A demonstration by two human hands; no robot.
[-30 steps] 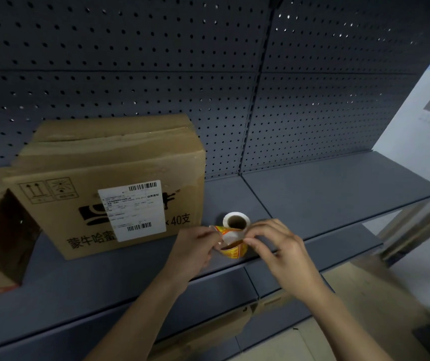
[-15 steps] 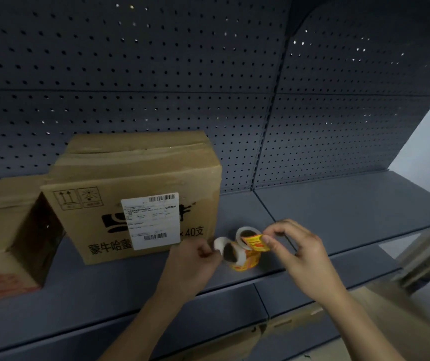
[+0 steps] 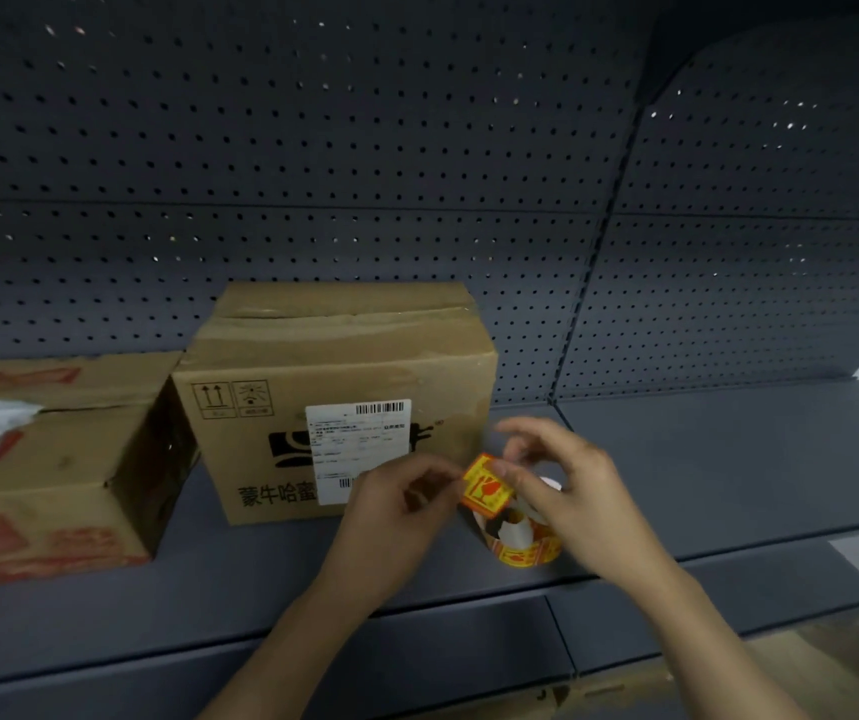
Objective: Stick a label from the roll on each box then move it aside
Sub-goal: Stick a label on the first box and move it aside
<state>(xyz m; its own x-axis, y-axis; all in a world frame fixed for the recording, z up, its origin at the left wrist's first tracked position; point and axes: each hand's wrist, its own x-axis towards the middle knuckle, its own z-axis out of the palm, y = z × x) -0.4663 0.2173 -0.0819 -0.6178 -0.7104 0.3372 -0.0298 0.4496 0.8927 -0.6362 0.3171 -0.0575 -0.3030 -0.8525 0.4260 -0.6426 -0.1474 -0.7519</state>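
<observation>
A brown cardboard box point(image 3: 344, 366) with a white shipping label stands on the grey shelf point(image 3: 728, 459). Just right of it sits the roll of yellow-and-red labels point(image 3: 526, 553). My right hand point(image 3: 567, 491) pinches one peeled yellow label point(image 3: 487, 488) by its right edge, above the roll. My left hand point(image 3: 396, 506) pinches the label's left edge, or the backing strip there; the blur hides which. Both hands hover in front of the box's lower right corner.
A second cardboard box point(image 3: 47, 459) with red print and torn white paper on top stands at the left, touching the first. A perforated grey back panel point(image 3: 417, 174) rises behind. More shelf surface lies to the right. Cardboard shows below the shelf's front edge.
The yellow label has come off the roll and now hangs between both hands, lifted a little above the roll. The view has shifted left, bringing the second box into sight.
</observation>
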